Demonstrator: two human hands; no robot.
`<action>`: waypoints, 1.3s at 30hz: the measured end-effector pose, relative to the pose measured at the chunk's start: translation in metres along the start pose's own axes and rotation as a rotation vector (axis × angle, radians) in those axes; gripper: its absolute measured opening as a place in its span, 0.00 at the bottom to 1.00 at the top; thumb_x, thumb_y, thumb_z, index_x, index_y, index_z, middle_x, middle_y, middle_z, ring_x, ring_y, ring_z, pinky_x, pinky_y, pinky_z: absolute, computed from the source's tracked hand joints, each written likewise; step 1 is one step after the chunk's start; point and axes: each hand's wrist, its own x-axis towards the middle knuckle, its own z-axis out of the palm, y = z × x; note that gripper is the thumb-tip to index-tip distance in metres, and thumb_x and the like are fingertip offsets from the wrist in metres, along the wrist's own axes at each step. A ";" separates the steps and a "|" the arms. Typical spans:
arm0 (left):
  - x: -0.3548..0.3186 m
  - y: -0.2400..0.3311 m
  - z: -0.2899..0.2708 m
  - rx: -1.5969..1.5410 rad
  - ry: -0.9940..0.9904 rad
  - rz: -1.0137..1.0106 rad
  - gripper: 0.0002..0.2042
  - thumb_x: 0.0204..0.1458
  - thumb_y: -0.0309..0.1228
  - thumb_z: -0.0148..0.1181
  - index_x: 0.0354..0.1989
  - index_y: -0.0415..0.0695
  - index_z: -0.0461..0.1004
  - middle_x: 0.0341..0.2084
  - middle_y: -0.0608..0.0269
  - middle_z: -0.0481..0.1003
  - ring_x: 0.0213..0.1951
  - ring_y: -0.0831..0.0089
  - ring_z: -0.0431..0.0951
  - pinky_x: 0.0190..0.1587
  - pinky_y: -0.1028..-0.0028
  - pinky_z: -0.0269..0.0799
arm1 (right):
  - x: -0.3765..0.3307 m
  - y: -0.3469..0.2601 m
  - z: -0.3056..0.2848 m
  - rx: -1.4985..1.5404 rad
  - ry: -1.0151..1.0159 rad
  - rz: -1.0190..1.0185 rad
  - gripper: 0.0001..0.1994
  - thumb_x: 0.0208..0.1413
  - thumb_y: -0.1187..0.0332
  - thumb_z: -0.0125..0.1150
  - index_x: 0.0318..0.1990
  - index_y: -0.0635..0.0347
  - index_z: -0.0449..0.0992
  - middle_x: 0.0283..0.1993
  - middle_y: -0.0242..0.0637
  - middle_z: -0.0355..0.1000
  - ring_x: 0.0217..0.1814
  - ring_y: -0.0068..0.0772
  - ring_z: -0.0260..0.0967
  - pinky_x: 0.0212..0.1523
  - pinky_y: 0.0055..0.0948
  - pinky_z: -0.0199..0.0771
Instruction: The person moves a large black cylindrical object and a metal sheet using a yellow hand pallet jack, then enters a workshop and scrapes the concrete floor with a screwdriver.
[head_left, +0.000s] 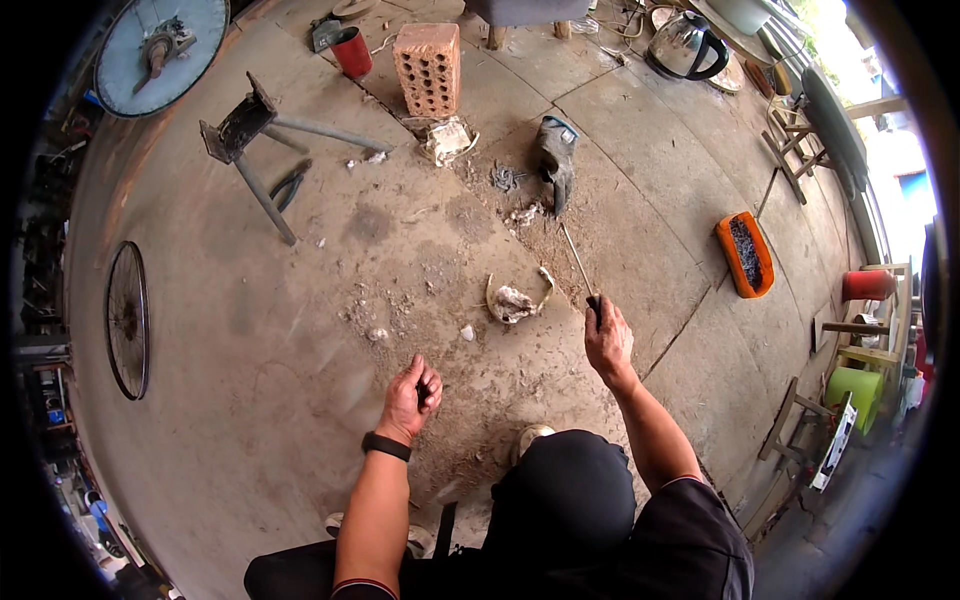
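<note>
My right hand (609,342) is closed round the dark handle of a long, thin screwdriver (577,258), its shaft slanting up and to the left over the floor. My left hand (411,399), with a black band on the wrist, is curled closed above the dirty concrete. A dark patch shows between its fingers, and I cannot make out what it is. Between and beyond the hands lies a whitish, dirty lump with a curved strip (513,303). Farther off, a grey work glove (556,160) rests near the screwdriver's tip, beside some dark shreds (506,177).
A perforated brick (428,70) stands at the far side, near a red cup (350,52). To the left are a metal stand (258,130) and a spoked wheel (127,320). On the right sit an orange container (744,254) and a kettle (686,46). Crumbs litter the floor (250,420).
</note>
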 end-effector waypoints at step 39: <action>-0.003 -0.011 0.007 -0.005 -0.018 0.010 0.11 0.63 0.32 0.50 0.46 0.38 0.74 0.19 0.71 0.66 0.16 0.84 0.62 0.17 0.83 0.56 | 0.010 0.001 0.012 -0.066 -0.027 -0.017 0.16 0.61 0.59 0.51 0.51 0.58 0.70 0.44 0.53 0.72 0.44 0.58 0.72 0.44 0.50 0.73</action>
